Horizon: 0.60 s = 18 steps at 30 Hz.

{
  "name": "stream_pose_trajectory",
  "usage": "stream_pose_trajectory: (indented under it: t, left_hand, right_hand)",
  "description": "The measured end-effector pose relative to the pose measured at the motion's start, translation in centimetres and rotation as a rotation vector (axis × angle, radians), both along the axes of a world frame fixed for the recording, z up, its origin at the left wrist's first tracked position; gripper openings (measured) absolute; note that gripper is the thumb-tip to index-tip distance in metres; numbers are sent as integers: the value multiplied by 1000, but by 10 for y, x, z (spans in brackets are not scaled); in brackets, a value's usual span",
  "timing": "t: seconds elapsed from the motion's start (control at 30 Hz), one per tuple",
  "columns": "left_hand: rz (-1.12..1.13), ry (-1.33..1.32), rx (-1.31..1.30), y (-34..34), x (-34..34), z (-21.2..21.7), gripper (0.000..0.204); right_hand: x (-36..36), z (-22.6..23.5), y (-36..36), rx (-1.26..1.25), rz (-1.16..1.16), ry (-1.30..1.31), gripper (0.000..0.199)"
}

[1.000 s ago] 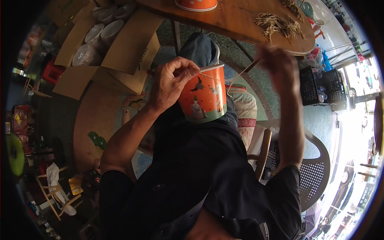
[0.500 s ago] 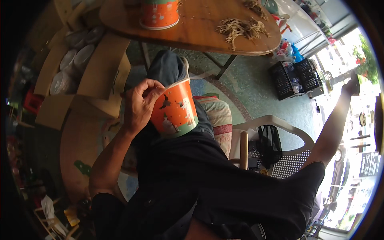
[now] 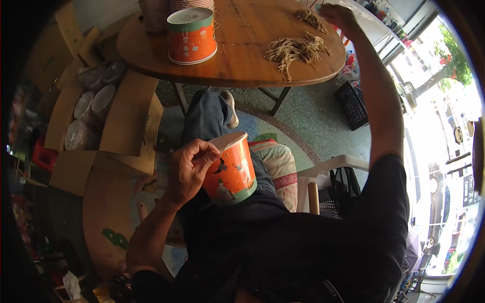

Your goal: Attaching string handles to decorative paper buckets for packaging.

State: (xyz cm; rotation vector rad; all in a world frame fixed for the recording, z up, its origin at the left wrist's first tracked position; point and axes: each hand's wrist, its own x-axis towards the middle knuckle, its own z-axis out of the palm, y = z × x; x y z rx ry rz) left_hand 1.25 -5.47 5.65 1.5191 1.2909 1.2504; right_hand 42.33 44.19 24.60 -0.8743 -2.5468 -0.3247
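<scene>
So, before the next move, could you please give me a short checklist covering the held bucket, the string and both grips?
1. Left grip pinching the rim of the bucket: ok.
2. Top of the bucket uncovered: ok.
3. Right grip at the bucket: not ok; it is stretched out near the right end of the table.
4. Right grip empty: cannot tell; too unclear to see.
5. String lying on the table: ok, in loose heaps.

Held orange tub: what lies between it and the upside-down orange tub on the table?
In the head view, a jeans-clad leg and the table's near edge lie between the held tub and the upside-down tub.
</scene>
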Motion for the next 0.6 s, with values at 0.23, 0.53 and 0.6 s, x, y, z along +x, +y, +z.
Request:
stream_pose_trajectory:
  t: [0.23, 0.53, 0.6]
  left_hand:
    - [-13, -43, 10, -8, 0, 2, 6]
    - [28, -31, 155, -14, 0, -8, 5]
    - [35, -74, 197, -7, 3, -14, 5]
  right_hand:
    - [-168, -30, -4, -1044, 354, 890, 31]
    - [-196, -86, -264, -669, -120, 391, 40]
    - [-181, -107, -344, -1036, 259, 536, 33]
